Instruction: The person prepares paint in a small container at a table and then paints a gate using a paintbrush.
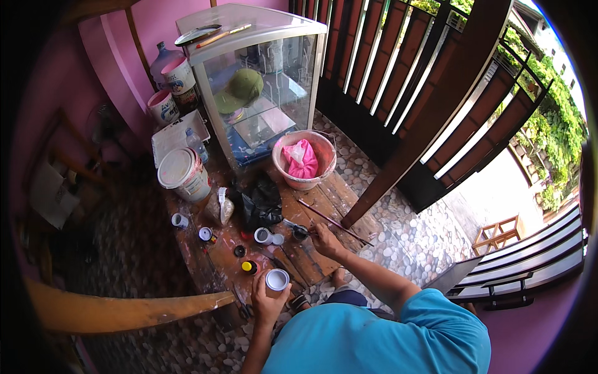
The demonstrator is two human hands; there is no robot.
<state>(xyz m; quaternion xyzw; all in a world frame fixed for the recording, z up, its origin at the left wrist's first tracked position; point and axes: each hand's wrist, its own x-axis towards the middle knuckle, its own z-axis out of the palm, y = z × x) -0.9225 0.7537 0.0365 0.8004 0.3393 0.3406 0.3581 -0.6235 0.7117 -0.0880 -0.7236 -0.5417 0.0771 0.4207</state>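
My left hand [268, 301] is wrapped around an uncapped can of light grey paint [277, 280] near the table's front edge. Out to the right, my right hand [323, 237] has its fingers at a small dark cup [299, 232], where a paintbrush [289, 224] lies across the rim; whether the fingers grip the cup or a thin tool is too small to tell. Left of it stand an opened grey-rimmed can [263, 236] and a small round lid [278, 240]. A yellow-capped bottle [250, 267] and a dark round lid [240, 251] are just beyond my left hand.
The paint-stained wooden table [210, 266] also bears a black plastic bag [259, 201], a white paint bucket [184, 175] and a pail with a pink bag [304, 159]. A glass display case [261, 93] stands behind. A thin stick [334, 222] lies beside a slanting wooden post [420, 126].
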